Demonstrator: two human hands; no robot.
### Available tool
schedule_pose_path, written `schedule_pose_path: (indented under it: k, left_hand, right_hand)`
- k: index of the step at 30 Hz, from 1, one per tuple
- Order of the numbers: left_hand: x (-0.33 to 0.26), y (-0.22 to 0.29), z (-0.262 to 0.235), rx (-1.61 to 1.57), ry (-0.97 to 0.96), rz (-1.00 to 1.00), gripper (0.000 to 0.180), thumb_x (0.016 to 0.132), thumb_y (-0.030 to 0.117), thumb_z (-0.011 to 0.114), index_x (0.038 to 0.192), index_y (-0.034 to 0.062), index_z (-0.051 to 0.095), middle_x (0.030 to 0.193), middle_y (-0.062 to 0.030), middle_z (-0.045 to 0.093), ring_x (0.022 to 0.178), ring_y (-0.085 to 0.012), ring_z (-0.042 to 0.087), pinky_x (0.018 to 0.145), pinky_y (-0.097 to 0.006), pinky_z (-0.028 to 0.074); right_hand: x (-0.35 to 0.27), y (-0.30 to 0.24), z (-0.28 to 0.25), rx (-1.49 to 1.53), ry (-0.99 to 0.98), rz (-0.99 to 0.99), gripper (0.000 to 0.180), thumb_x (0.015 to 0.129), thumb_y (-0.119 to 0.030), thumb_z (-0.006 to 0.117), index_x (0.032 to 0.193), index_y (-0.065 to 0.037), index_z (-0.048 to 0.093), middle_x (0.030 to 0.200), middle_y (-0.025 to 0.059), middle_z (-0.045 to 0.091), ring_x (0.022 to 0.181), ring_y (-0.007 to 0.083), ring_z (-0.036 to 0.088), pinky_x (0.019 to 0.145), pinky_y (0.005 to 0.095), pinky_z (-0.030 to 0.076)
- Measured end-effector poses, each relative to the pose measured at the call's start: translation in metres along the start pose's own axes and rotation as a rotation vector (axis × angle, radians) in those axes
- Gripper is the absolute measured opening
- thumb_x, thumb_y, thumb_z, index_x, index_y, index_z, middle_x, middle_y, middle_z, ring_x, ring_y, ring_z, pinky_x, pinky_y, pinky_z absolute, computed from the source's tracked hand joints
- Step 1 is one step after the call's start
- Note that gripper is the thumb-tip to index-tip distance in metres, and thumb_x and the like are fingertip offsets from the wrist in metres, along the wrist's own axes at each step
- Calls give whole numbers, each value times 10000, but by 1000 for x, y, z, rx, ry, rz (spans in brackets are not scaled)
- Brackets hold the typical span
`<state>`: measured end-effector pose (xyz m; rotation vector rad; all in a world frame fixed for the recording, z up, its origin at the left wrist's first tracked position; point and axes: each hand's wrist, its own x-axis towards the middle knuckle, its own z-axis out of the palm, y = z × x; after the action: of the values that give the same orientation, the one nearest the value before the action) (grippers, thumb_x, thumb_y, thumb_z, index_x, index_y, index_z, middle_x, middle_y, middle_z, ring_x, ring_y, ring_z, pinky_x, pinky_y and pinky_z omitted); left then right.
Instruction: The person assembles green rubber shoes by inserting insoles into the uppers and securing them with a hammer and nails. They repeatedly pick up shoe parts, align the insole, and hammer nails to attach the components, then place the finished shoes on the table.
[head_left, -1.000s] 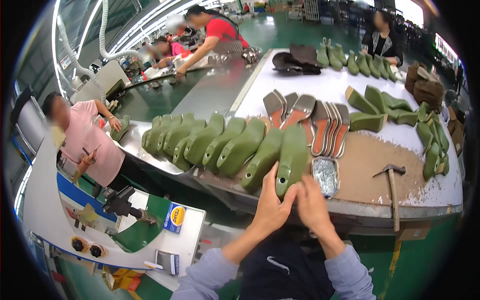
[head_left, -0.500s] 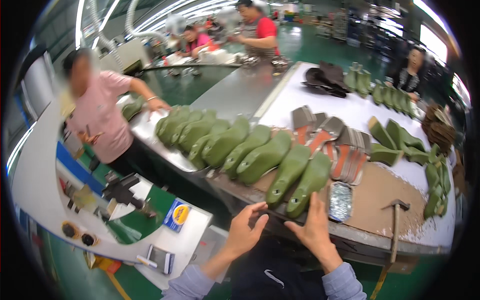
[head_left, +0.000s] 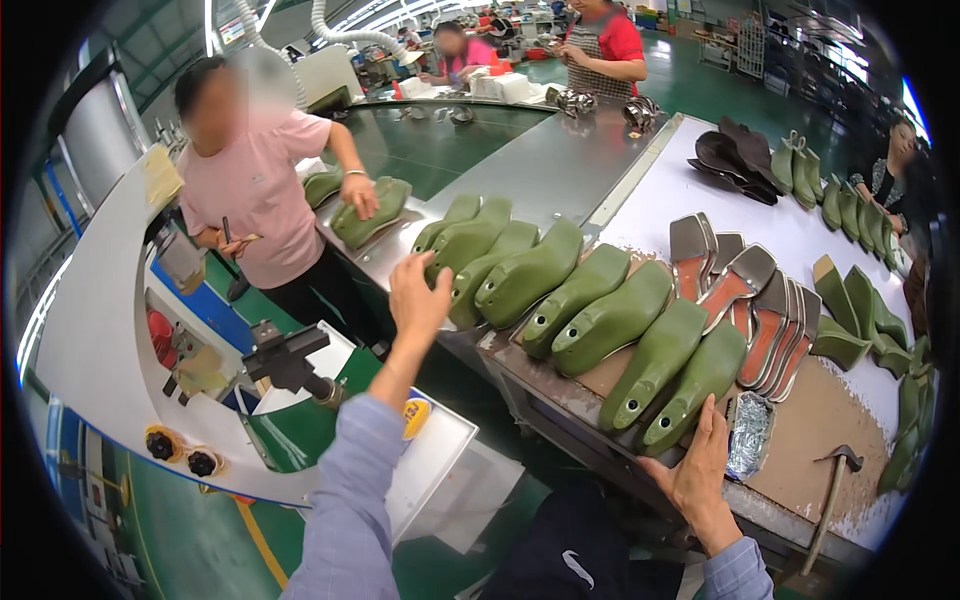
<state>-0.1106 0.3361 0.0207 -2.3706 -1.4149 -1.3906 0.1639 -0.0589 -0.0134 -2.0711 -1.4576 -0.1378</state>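
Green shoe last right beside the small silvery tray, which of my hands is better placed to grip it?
Probably your right hand: its fingers are at the near end of that shoe last. Your left hand is farther off, by other lasts toward the left.

Left hand [head_left: 420, 300]: loosely cupped, thumb apart from curved fingers
Left arm [head_left: 355, 470]: stretched well forward
Right hand [head_left: 698, 475]: nearer the body, fingers extended forward, thumb spread leftward
Right arm [head_left: 737, 572]: partly visible, entering low
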Motion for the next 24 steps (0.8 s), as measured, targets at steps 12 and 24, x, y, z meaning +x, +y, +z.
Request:
schedule_pose_path:
  k: [12, 24]
  left_hand:
    - [107, -74, 73, 369, -245, -279, 771, 710, 592, 808, 1189, -4, 707, 1377, -249, 539, 1324, -378, 497, 1080, -461, 439]
    - [194, -323, 119, 680, -160, -236, 832, 936, 558, 640, 1476, -4, 347, 1428, -429, 373, 1342, -568, 366, 1132, -581, 315]
  right_hand:
    - [-7, 9, 3, -98, -74, 18, 1362, 601, -370, 946, 1573, 57, 93, 1424, 324, 385, 1269, 489, 434, 1089, 538, 352]
    - [-5, 23, 9, 19, -290, 64, 1317, 671, -496, 883, 1562, 62, 90, 1416, 338, 384, 1185, 485, 482, 947, 577, 414]
